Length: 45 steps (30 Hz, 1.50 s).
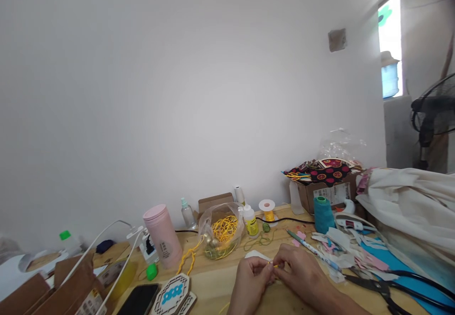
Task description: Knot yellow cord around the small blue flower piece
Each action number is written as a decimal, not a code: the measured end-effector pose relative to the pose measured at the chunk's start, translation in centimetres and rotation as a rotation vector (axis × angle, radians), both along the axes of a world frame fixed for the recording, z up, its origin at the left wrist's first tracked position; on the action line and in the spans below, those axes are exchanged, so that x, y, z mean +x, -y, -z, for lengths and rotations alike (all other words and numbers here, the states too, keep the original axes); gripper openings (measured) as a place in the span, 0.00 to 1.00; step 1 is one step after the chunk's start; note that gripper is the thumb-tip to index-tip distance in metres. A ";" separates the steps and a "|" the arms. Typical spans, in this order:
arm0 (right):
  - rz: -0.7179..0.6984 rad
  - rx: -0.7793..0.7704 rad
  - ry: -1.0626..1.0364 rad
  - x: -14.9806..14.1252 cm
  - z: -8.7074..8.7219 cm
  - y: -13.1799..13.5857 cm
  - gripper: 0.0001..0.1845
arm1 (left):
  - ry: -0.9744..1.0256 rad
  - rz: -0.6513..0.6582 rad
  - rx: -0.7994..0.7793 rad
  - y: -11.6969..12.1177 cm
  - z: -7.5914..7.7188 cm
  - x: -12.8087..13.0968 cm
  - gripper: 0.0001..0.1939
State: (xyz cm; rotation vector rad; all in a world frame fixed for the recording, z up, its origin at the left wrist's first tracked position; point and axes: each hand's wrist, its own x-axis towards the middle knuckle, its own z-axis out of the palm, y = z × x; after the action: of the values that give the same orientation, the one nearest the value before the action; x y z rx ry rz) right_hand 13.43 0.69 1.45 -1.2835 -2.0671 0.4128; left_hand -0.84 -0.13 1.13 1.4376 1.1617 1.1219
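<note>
My left hand and my right hand meet over the front of the table, both closed with fingertips pinched together. A short bit of thin yellow cord shows between the fingertips; the rest of it is hidden by my fingers. Something white lies just behind my left hand, partly covered. Farther back stands a bottle with a yellow label. To its left, a clear plastic-lined bowl holds a tangle of yellow cord and some gold-coloured beads.
Large black-handled scissors, a pen and fabric scraps lie right. A teal thread cone and yellow cord spool stand behind. Left are a pink tumbler, phone, wooden lattice pieces and cardboard box.
</note>
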 end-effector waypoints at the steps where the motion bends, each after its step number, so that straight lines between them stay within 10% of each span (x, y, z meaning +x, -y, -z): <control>1: 0.002 0.013 -0.015 0.0 0.1 0.0 0.04 | 0.002 -0.019 -0.021 0.0 0.0 0.0 0.13; 32: -0.100 0.004 0.021 -0.3 -0.2 0.4 0.14 | 0.056 -0.056 0.048 0.1 0.2 -0.4 0.12; 45: -0.089 -0.060 -0.278 -0.8 0.3 -0.4 0.09 | 0.094 -0.008 0.017 -0.1 0.5 -0.3 0.14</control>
State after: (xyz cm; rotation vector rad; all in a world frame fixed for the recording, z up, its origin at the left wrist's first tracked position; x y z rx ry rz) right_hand 12.62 1.14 1.14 -1.1013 -1.8922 0.6593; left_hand -1.16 -0.08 0.62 1.3797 1.0951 1.1944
